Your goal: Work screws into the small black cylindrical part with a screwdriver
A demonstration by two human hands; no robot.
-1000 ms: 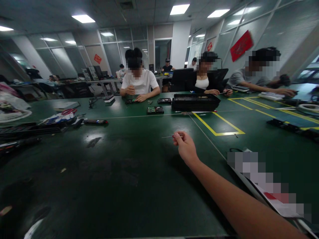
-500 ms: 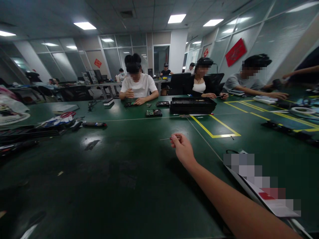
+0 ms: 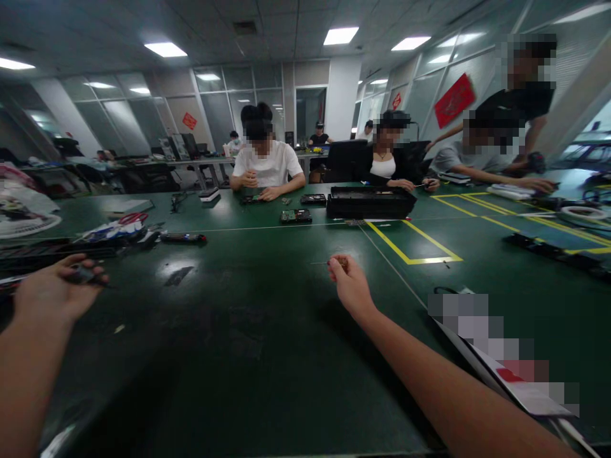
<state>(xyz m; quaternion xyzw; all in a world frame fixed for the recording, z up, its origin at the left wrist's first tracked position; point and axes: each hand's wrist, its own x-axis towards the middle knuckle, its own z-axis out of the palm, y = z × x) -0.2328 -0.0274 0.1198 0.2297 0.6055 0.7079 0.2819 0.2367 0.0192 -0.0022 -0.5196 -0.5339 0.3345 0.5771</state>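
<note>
My right hand (image 3: 349, 283) is closed around a small screwdriver (image 3: 321, 263), held over the middle of the green table. Its thin metal shaft points left, and the fingers hide most of the handle. At the left, my left hand (image 3: 60, 286) grips a small dark object (image 3: 84, 275) between thumb and fingers. A narrow dark end sticks out of it to the right; blur keeps me from telling its kind. Farther off lies a hard drive (image 3: 296, 216) with its green circuit board facing up, beyond the reach of both hands.
A long black bin (image 3: 371, 203) stands across the table. Tools and cables (image 3: 119, 230) are heaped at the left, beside a dark cylindrical tool (image 3: 184, 238). A white sheet (image 3: 518, 388) lies near my right forearm. Several co-workers sit opposite; one person stands at the far right.
My left hand has come into view at the left with a dark object in it. My right hand stays nearly still with the screwdriver. A standing person has appeared at the far right.
</note>
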